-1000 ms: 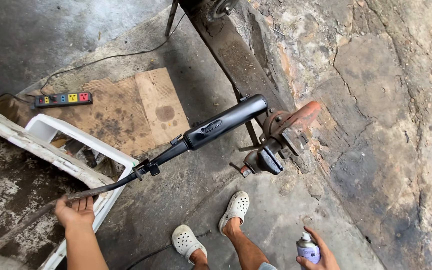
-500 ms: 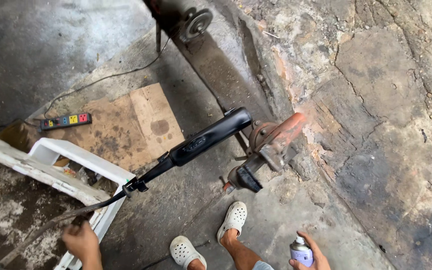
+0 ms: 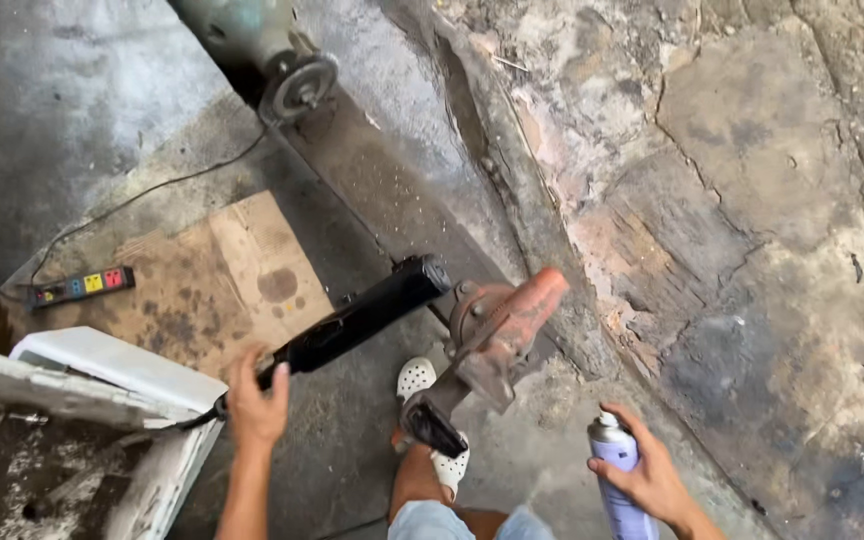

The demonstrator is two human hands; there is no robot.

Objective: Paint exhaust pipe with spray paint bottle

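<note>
While the camera looks down from head height, a rusty orange bench vise (image 3: 497,335) sits at the edge of a rough, stained workbench (image 3: 752,200) and serves as the landmark. Just left of the vise, a long black tube-shaped part (image 3: 357,322) slants down and leftward, its upper end close beside the vise. The person's left hand (image 3: 255,400) wraps around the lower end of that black part, fingers closed on it. Below and to the right of the vise, the right hand (image 3: 652,475) grips a purple spray can (image 3: 617,480) held upright, nozzle on top. Directly beneath the vise, a foot in a white perforated clog (image 3: 417,378) stands on the concrete floor. Farther left of the vise lies a flattened sheet of brown cardboard (image 3: 222,280), with a black power strip (image 3: 82,285) at its far left edge. A white plastic frame (image 3: 102,365) rests lower left of the vise.
</note>
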